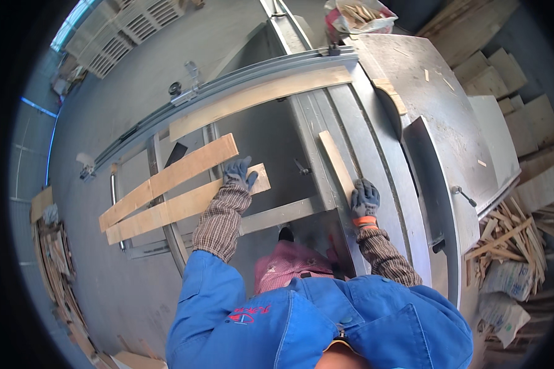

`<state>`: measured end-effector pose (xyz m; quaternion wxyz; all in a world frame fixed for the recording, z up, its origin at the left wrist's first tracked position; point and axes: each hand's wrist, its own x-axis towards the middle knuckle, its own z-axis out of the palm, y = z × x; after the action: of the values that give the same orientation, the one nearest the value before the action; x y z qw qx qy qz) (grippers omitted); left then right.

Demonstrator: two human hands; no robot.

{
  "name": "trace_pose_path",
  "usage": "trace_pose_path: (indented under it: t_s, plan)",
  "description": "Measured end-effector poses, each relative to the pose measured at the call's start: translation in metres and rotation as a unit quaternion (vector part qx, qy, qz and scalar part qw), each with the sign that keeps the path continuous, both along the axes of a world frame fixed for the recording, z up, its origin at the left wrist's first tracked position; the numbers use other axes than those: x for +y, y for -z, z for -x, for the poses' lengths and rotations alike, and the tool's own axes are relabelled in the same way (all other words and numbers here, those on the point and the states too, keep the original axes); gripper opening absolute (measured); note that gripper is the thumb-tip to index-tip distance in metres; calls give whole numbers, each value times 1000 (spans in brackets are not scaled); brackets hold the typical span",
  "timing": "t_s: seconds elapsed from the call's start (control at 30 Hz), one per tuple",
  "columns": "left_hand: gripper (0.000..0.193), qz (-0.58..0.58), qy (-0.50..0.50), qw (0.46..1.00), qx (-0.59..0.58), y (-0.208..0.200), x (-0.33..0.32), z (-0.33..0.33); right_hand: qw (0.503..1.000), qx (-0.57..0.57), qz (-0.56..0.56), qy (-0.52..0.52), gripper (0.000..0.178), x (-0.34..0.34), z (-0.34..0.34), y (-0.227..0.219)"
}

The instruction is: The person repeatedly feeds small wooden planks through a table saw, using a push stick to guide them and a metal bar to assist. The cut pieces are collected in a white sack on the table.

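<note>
Your narrow wooden strip [336,161] lies at 2 o'clock on the sliding table [314,114], your right hand [366,197] half-curled at its near end; your left hand [236,173], fingers slightly parted, rests over a plank [184,206] at 9. Neither hold is certain; apparently you're positioning stock, which calls for flat support.

Red lettering [258,310] beside a small red-and-blue emblem [242,318] on the left chest of a blue work jacket [317,320], slanted and too small to read, faint bluish print [516,275] on a pale sack [505,281] at right, likewise illegible
</note>
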<state>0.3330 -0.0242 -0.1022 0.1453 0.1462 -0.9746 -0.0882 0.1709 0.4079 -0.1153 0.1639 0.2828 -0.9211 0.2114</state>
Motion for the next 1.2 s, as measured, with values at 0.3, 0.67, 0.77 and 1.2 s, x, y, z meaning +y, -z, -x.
trace_pose_path:
  t_s: [0.3,0.67,0.77,1.2]
  plan:
    - [41,-457,-161,849,212,-15,16,115,998,60,2,17,37,18,-29,4]
    - [50,-841,-285,297,350,-51,-68,169,996,78,4,49,38,35,-92,-7]
    - [44,-840,-279,291,363,-59,-69,153,995,78,2,53,38,39,-111,-7]
    - [35,-841,-279,333,323,-110,-56,117,995,71,16,73,38,46,-134,-4]
